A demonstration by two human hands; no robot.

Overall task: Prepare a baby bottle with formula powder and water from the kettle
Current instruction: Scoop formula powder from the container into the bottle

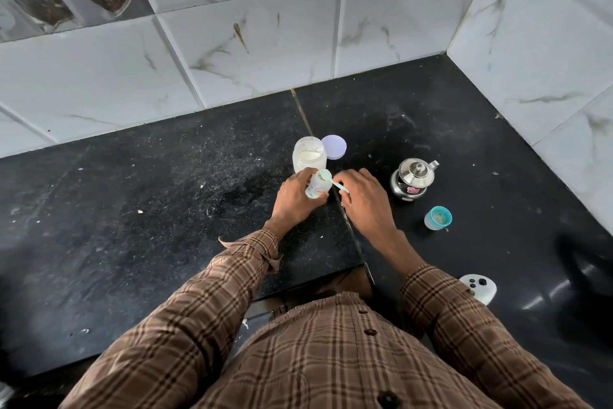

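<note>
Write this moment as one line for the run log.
step: adding powder | left hand: holds bottle | right hand: holds scoop over bottle mouth | jar: open | kettle: lidded, untouched

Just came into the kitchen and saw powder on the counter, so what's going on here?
A person is making up a baby bottle. The left hand grips the open baby bottle on the black counter, while the right hand holds a small scoop over its mouth. The open jar of formula powder stands just behind, its lid lying beside it. The steel kettle sits untouched, lid on, to the right, with the bottle's teal cap nearer the person.
</note>
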